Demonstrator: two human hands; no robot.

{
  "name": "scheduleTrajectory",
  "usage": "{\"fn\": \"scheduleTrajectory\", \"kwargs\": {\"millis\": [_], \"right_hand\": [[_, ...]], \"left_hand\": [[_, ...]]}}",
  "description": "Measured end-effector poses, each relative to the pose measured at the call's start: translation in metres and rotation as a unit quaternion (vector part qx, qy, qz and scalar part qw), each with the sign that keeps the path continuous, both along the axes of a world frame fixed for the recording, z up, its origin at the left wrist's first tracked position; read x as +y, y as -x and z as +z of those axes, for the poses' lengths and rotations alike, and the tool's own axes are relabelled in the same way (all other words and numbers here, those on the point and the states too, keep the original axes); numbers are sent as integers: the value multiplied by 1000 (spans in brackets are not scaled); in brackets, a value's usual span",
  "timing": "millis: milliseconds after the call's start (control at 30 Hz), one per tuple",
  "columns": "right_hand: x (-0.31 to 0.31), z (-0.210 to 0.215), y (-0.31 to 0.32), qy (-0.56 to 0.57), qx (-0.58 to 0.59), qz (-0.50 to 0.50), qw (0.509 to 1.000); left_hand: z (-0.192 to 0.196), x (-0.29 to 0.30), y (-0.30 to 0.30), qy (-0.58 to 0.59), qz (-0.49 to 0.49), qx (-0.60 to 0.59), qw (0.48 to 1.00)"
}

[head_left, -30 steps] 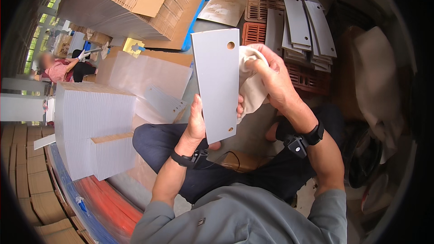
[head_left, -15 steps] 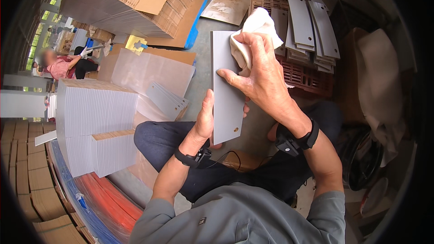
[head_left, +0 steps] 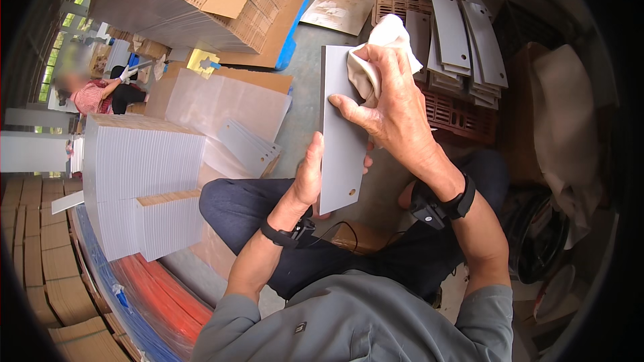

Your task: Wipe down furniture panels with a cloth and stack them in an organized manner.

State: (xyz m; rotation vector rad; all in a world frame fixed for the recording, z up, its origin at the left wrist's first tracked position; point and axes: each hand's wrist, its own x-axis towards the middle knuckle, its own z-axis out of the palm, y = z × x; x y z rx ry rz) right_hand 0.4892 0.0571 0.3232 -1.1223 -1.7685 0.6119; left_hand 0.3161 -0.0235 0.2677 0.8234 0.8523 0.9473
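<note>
A long, flat, smooth grey panel (head_left: 343, 147) with a round hole near its lower end is held up in front of the seated person. Below it are the person's knees in dark blue trousers (head_left: 248, 204). The left hand (head_left: 308, 173) grips the held panel low down, thumb along its left edge, fingertips showing at its right edge. The right hand (head_left: 397, 104) is closed on a crumpled white cloth (head_left: 394, 35), which covers the held panel's upper right corner; this hand's thumb stretches over the panel's face.

To the right of the held panel, beyond the cloth, long grey panels with round holes (head_left: 451, 33) lie in an uneven pile on reddish-brown slatted plastic crates (head_left: 463, 121). Farther right of it, a beige sheet (head_left: 567, 114) hangs in folds.

To the left of the held panel, several grey panels lie fanned out (head_left: 245, 142) at a translucent plastic sheet (head_left: 208, 100); whether on or under it, I cannot tell. Farther left of it stands a close-packed block of grey boards (head_left: 147, 167). Up and left of it, a bigger stack of brown-edged boards (head_left: 201, 30) sits above a blue pallet (head_left: 286, 52). Far left of it is a co-worker in a red-and-white shirt (head_left: 92, 98).
</note>
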Motion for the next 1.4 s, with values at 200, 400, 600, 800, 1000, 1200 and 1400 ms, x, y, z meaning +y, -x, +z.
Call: {"fn": "scheduleTrajectory", "kwargs": {"millis": [200, 400, 600, 800, 1000, 1200, 1400], "right_hand": [[0, 0, -1, 2, 2, 1, 1000], [2, -4, -2, 6, -6, -5, 1000], [29, 5, -22, -150, 135, -49, 978], [12, 1, -4, -175, -17, 131, 976], [-47, -33, 22, -99, -124, 418, 895], [-53, -63, -10, 190, -374, 500, 758], [-12, -31, -52, 170, -292, 360, 870]], "left_hand": [[-1, 0, 2, -8, -12, 8, 1000], [-4, 0, 0, -6, -23, 1, 1000], [7, 1, -5, 18, -30, -64, 997], [-9, 9, 8, 20, -74, -153, 985], [-11, 36, 26, 41, 82, -209, 974], [11, 36, 45, -7, 114, -223, 968], [14, 33, 50, -11, 115, -229, 966]]}}
